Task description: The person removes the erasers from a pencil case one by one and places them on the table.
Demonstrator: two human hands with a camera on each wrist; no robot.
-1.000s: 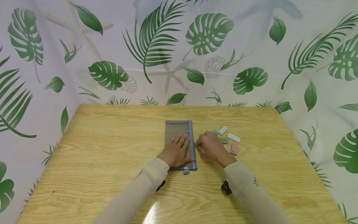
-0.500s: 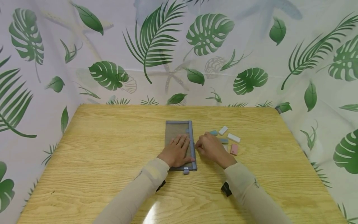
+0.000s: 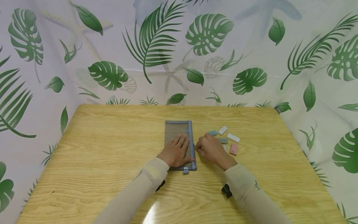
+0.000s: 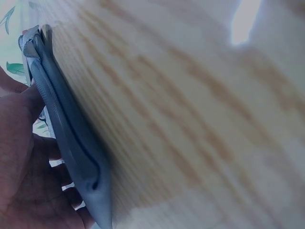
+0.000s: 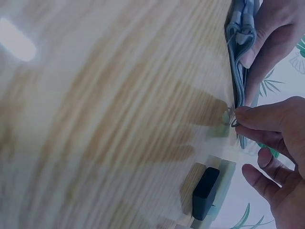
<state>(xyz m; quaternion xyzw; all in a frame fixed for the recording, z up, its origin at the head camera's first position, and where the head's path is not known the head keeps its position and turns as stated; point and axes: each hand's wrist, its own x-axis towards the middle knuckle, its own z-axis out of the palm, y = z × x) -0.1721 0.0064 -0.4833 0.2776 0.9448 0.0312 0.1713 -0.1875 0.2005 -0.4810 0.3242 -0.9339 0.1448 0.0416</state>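
A flat grey mesh zip pouch [image 3: 175, 128] with blue-grey edging lies on the table. My left hand [image 3: 176, 152] rests on it with straight, slightly spread fingers, the thumb reaching over the right-hand edging. Beside that edge, my right hand [image 3: 211, 147] pinches a small zipper pull [image 5: 234, 123] between thumb and index finger; its other fingers are loosely bent. The left wrist view shows the pouch's folded side [image 4: 71, 129] close up, with the left palm above it. Whatever lies inside the pouch cannot be made out.
Right of the right hand lie small eraser-like blocks: a pink block [image 3: 233, 149], white blocks [image 3: 233, 137] and blue blocks [image 3: 212, 133], some partly covered by the hand. The wooden table [image 3: 112, 149] meets a leaf-print cloth [image 3: 207, 68] behind.
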